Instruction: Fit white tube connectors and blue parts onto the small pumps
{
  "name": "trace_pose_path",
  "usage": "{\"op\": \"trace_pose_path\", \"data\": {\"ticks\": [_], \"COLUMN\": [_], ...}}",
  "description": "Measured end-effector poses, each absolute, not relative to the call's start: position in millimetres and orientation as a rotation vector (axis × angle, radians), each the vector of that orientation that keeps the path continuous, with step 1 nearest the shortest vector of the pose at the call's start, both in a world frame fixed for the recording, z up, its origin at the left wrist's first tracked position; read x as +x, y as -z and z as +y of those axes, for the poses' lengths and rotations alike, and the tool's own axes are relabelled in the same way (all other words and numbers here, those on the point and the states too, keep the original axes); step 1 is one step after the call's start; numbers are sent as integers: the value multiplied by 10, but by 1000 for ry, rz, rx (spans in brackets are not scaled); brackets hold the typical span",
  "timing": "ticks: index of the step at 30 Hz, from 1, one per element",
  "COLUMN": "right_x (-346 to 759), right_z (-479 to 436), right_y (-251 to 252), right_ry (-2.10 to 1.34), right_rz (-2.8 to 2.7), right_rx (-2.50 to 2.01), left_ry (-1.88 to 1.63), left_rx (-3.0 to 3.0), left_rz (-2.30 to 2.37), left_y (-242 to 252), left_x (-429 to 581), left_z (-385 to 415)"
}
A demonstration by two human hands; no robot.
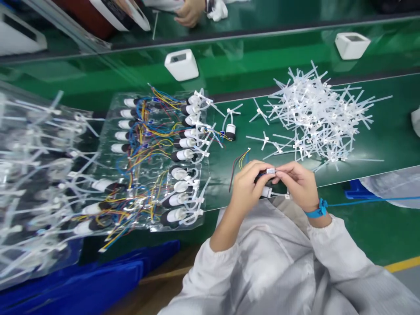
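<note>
Close to the table's near edge, my left hand (248, 183) pinches a small pale rectangular piece (271, 171) between thumb and fingers. From the other side, my right hand (299, 183), with a blue band at its wrist, has thumb and forefinger closed at the piece's right end. Below the fingers shows a white cylindrical motor or pump (266, 191), its dark part mostly hidden, with a clear tube running right to a white connector (287, 196). Coloured wires (242, 160) stick out beyond my left hand and end in a small white plug.
A heap of white tube pieces with connectors (321, 113) lies at the back right. One wired pump unit (231, 131) stands left of it. Clear plastic trays (151, 170) on the left carry several more. White boxes (182, 64) line the back; a co-worker's hand (191, 12) rests beyond.
</note>
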State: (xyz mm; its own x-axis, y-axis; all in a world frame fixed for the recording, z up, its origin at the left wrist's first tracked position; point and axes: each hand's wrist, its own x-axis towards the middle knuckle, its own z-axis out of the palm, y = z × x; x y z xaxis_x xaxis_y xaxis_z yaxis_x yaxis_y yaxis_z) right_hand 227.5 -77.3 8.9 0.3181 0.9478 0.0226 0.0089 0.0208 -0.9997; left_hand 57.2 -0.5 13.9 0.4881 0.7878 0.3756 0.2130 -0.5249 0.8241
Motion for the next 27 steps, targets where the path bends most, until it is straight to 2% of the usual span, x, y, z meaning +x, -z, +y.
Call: {"op": "trace_pose_path", "data": {"ticks": [15,27], "right_x": [2292,2208], "right_z": [-754,-768], "right_y": [13,-13], "right_ry": [-1026,-931], "right_rz": [-947,-930], "right_rx": [-1264,-1316], "left_ry": [-910,-833], "left_rx": [1864,1910], "left_rz": [837,851], "left_y": [-154,-123], "left_x": [576,575], "left_z": [27,26]}}
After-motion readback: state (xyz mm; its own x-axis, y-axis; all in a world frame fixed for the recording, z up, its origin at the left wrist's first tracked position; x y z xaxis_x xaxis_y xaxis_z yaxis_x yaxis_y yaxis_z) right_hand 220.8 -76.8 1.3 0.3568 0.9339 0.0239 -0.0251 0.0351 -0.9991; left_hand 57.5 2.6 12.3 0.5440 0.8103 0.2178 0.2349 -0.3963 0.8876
